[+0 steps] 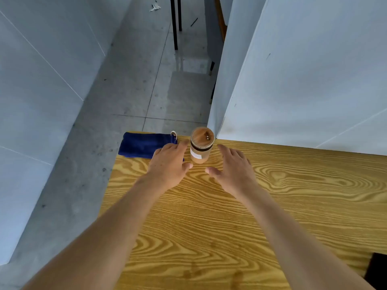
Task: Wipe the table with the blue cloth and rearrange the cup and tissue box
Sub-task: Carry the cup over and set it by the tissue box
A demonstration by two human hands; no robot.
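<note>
Cloth, blue and folded, lies at the far left corner of the table; left hand is open, partly over it; cup with a lid stands at the far edge between both hands; right hand is open, holding nothing.

A grey concrete floor lies past the far edge. Thin black legs stand there, between white walls.

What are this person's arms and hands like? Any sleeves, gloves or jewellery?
Both forearms are bare up to the picture's edge: no sleeves show. The left hand and right hand wear no gloves, and no rings, watch or bracelets are visible.
</note>
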